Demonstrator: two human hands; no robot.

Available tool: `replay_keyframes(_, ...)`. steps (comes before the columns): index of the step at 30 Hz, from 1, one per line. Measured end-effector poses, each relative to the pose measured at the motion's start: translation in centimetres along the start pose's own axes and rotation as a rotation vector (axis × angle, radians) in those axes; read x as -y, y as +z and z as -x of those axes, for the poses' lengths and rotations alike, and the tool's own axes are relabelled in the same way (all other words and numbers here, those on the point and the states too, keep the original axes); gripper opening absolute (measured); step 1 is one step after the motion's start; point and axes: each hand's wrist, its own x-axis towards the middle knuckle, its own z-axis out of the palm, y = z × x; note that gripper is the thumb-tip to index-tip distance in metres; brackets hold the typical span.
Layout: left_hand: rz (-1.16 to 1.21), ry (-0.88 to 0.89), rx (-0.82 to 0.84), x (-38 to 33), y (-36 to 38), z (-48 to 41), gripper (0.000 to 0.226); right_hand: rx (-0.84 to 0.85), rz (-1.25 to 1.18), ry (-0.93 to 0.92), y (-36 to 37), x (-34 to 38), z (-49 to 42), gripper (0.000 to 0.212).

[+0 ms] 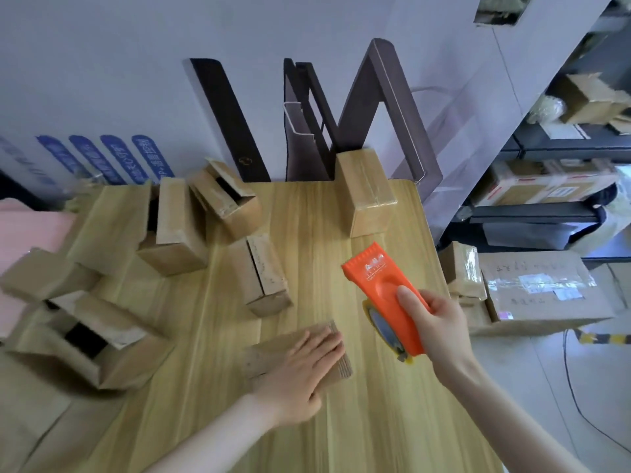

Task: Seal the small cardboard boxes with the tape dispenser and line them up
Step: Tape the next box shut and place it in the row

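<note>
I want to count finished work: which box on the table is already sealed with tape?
The box at the far right corner, standing alone; shiny tape runs over its top. The others show open flaps or bare seams.

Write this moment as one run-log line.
left hand: rests flat on small brown cardboard box | right hand: grips orange plastic tape dispenser, apart from that box
</note>
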Motion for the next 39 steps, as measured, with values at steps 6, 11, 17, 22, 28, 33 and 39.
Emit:
replay_keyframes(6,0.316,-0.039,-0.028,1.1,-0.7,7.9,0.073,0.089,0.081,-0.022,3.6,-0.7,6.1,0.025)
replay_keyframes(11,1.207,-0.522,-0.499,1.5,-8.1,8.3,0.043,0.169,0.128,-0.059,6.2,-0.4,9.6,0.022)
replay_keyframes(17,1.528,-0.535,-0.340,2.1,-13.9,11.2,0.031,0.172,0.204,-0.119,8.6,0.2,11.8,0.023)
replay_keyframes(22,1.448,-0.433,-0.359,1.8,-15.1,13.1,0.018,0.185,0.309,-0.170,9.6,0.8,12.7,0.022)
replay_keyframes(28,1.394,-0.641,-0.474,1.9,-15.6,13.4,0.009,0.255,0.398,-0.199,10.3,2.4,12.7,0.020)
replay_keyframes(33,1.303,-0.830,-0.697,2.8,-15.1,12.5,0.020,0.289,0.603,-0.271,11.8,4.0,11.7,0.032)
replay_keyframes(39,1.197,-1.036,-0.839,6.2,-12.7,15.0,0.022,0.346,0.763,-0.241,8.4,3.1,8.8,0.035)
